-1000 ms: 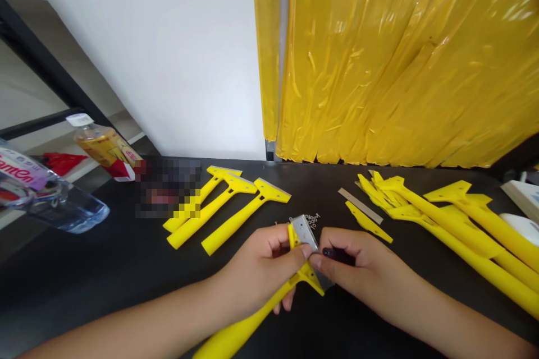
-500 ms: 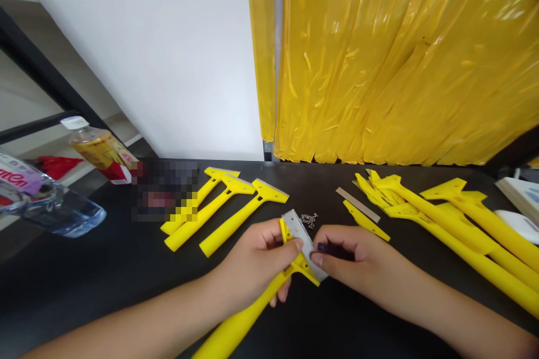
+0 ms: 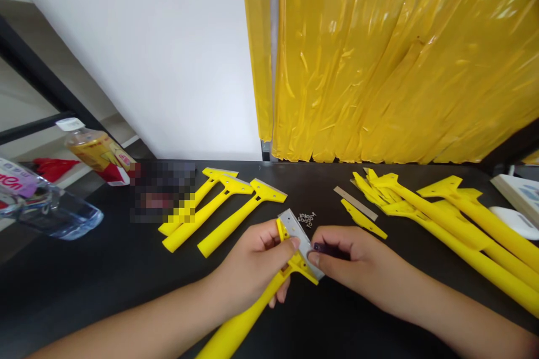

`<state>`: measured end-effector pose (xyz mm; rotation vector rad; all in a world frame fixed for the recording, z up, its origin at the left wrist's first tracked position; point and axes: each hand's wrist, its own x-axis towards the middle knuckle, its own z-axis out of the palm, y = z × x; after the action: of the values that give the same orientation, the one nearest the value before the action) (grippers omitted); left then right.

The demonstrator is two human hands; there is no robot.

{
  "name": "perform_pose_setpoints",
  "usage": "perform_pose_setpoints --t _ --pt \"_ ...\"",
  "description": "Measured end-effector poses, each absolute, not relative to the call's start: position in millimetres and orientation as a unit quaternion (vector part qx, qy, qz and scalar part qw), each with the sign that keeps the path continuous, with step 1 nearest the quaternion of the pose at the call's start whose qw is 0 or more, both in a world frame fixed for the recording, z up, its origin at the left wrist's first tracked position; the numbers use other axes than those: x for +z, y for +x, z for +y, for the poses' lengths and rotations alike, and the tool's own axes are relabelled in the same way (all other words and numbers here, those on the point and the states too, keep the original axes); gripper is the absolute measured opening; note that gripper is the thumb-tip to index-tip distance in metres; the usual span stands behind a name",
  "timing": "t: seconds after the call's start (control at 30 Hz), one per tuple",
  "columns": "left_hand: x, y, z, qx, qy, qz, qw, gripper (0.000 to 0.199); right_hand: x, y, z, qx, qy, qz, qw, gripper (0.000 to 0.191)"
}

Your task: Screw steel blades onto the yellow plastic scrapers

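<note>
Yellow plastic scraper point(image 3: 231, 331) (thin steel blade point(image 3: 297, 238))

A black table top point(image 3: 345, 314) carried three yellow plastic scrapers point(image 3: 225, 227) lying side by side, a small scatter of tiny screws point(image 3: 306, 219), a bare steel blade point(image 3: 356, 203) and, towards the right, an overlapping heap of yellow scraper handles point(image 3: 455, 221).

Light: bright, soft, even across the white wall point(image 3: 160, 50)
Glare: streaks on the yellow plastic sheeting point(image 3: 379, 56), far right
Focus: the near yellow scraper point(image 3: 236, 325) looks sharp
Blur: a pixelated patch point(image 3: 162, 190), far left
Distortion: lines bend towards the edges
</note>
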<state>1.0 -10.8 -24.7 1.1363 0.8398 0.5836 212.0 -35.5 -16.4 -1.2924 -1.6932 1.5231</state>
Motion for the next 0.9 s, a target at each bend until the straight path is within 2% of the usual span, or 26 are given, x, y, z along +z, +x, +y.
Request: perform_pose_setpoints --t 0.43,0.5,0.57,0.67,0.77,0.9 --pt "-23.5 0.6 -9.8 0.258 0.512 0.377 0.727 0.024 -12.0 214.5 -35.1 0.506 -0.514 -0.653 0.232 0.022" --pt "-20.6 0.9 -8.4 0.259 0.511 0.392 0.720 0.022 -5.5 223.5 -30.4 0.443 -0.548 -0.674 0.223 0.019" --pt "-17.5 1.3 -6.7 0.258 0.509 0.406 0.714 0.020 -0.3 238.7 -23.5 0.321 -0.617 -0.688 0.208 0.020" --pt "-15.2 1.4 -4.7 0.254 0.503 0.422 0.710 0.018 -0.7 267.2 -12.8 0.090 -0.727 -0.673 0.103 0.026" --pt "-16.1 0.8 -4.7 0.251 0.498 0.423 0.714 0.019 -10.1 289.7 -5.9 0.037 -0.757 -0.650 0.058 0.030" --pt "-17.7 -0.2 -6.3 0.252 0.504 0.415 0.714 0.021 -21.3 300.2 -1.1 0.045 -0.757 -0.652 0.030 0.026"
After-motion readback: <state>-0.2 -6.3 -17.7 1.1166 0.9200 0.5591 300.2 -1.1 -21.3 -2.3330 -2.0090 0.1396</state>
